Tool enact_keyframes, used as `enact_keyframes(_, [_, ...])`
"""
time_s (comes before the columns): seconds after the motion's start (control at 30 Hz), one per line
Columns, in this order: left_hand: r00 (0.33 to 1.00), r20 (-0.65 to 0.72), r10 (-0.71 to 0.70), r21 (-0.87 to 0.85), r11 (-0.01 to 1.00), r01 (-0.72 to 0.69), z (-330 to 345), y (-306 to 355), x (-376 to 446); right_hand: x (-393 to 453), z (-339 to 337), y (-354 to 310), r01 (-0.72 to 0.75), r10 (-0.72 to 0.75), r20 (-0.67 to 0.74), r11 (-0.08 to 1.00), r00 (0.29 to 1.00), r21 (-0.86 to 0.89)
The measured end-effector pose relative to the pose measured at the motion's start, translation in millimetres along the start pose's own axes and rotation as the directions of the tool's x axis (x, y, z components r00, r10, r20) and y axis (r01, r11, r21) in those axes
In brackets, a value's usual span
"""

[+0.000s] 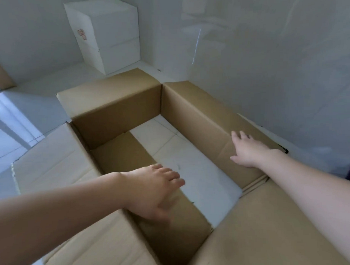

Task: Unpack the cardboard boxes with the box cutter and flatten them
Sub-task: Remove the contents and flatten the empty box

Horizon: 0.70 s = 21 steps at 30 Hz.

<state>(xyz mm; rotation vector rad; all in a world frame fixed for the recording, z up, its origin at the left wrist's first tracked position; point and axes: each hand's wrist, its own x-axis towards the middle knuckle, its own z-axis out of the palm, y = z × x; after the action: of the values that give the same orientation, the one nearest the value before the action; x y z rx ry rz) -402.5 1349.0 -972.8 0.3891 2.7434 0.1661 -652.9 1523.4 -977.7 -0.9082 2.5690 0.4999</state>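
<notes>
The left hand (152, 191) lies spread on the inner left wall of the emptied cardboard box (117, 110), on the floor by the wall; farther off, the right hand (249, 151) presses flat against the right wall. Flattening is underway; next, I judge, push both walls down

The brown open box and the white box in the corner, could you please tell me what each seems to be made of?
Brown open box: apparently corrugated cardboard, matte, with creased fold lines and raw cut edges. White box: probably white-faced cardboard, smooth and matte, though foam cannot be ruled out.
</notes>
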Motion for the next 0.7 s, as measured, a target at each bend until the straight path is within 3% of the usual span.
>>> enact_keyframes(0.1, [0.971, 0.148, 0.189, 0.018, 0.981, -0.193, 11, 43, 0, 2, 9, 16, 0.002, -0.003, 0.024, 0.999, 1.0, 0.048])
enact_keyframes(0.2, [0.952, 0.173, 0.254, 0.085, 0.959, -0.271, 26, 74, 8, 7, 13, 17, 0.007, -0.007, 0.01, 0.997, 1.0, 0.075])
enact_keyframes(0.7, [0.952, 0.207, 0.227, 0.055, 0.968, -0.243, 43, 78, 23, 20, 27, 15, -0.031, 0.03, 0.009, 0.996, 1.0, 0.084])
